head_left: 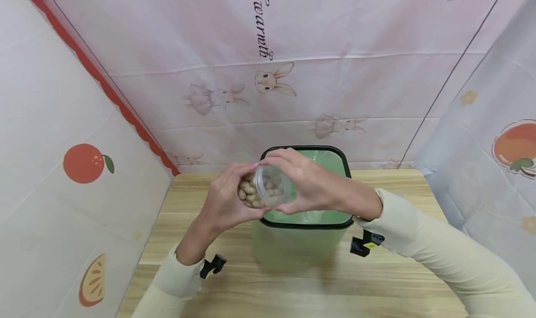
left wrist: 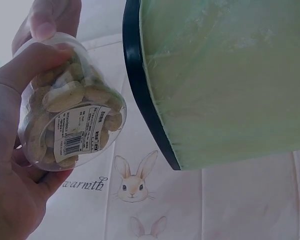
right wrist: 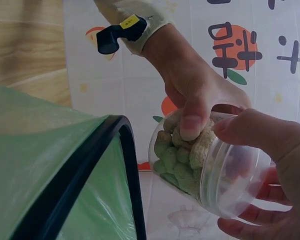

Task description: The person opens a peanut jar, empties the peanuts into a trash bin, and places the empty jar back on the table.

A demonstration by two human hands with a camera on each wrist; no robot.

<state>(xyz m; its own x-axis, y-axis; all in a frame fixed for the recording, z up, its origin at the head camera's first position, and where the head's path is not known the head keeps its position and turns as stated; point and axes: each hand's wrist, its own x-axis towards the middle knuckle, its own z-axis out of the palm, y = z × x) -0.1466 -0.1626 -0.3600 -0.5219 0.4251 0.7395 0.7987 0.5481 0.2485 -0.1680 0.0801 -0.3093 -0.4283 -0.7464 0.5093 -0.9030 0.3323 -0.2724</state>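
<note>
A clear plastic jar (head_left: 260, 188) of unshelled peanuts (right wrist: 181, 157) lies tilted on its side in the air, overlapping the left part of the bin's opening in the head view. My left hand (head_left: 224, 195) grips the peanut-filled body, with the thumb across its side. Curled round the clear, ridged cap end is my right hand (head_left: 311, 183), thumb and fingers on opposite sides. A white barcode label (left wrist: 80, 131) shows on the jar's base in the left wrist view. Below the hands stands a green-lined bin (head_left: 297, 250) with a black rim (head_left: 307, 226).
The bin stands on a light wood-grain table (head_left: 217, 285), near its back edge. Behind hangs a pink curtain (head_left: 335, 85) with rabbit prints, and fruit-printed white sheets (head_left: 50, 206) enclose both sides. Black wrist mounts (head_left: 213, 265) sit at both cream sleeves (head_left: 444, 257).
</note>
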